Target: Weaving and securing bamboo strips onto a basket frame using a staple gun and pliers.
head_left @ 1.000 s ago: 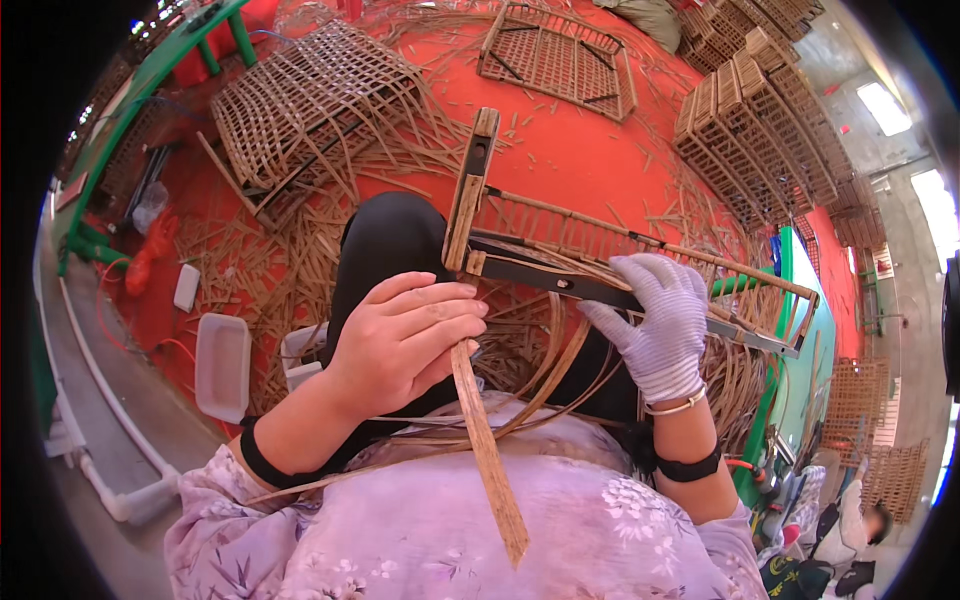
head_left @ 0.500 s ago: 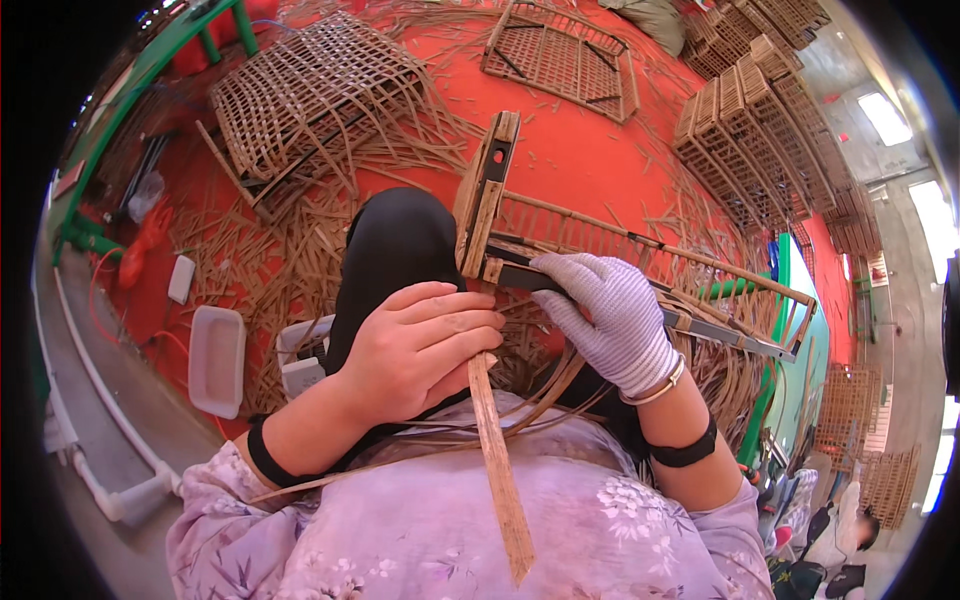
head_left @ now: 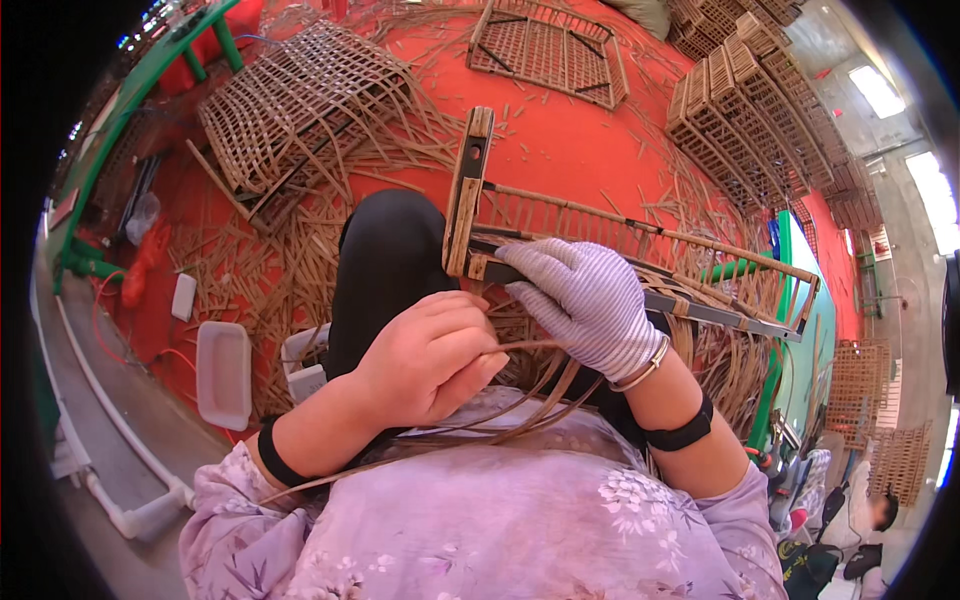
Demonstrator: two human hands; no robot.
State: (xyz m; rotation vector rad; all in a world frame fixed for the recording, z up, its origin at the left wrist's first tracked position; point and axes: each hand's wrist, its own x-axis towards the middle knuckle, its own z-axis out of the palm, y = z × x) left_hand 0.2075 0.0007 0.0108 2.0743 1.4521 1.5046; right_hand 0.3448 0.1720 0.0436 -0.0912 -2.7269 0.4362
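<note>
A frame of black bars wrapped in brown cane [head_left: 463, 200] leans against my dark-clad knee [head_left: 388, 250], with a row of thin slats along its far side. My right hand [head_left: 590, 300], in a striped knitted glove, is closed on the black bar near the frame's corner. Below that corner, my bare left hand [head_left: 430, 355] has its fingers curled around a flat cane strip [head_left: 528, 345]. The strip runs sideways under my gloved hand. More loose cane strips [head_left: 500, 432] lie across my lap and shirt.
Cut cane scraps litter the red floor. A half-woven basket [head_left: 305, 105] lies far left, a woven panel [head_left: 548, 55] beyond, and stacked cane racks [head_left: 755, 120] far right. White trays [head_left: 222, 375] stand to my left. A person [head_left: 858, 515] is at the lower right.
The strip hanging down over my shirt has gone from there; a strip now runs sideways from my left fingers. My left hand has curled and dropped slightly. Right hand and frame shifted left.
</note>
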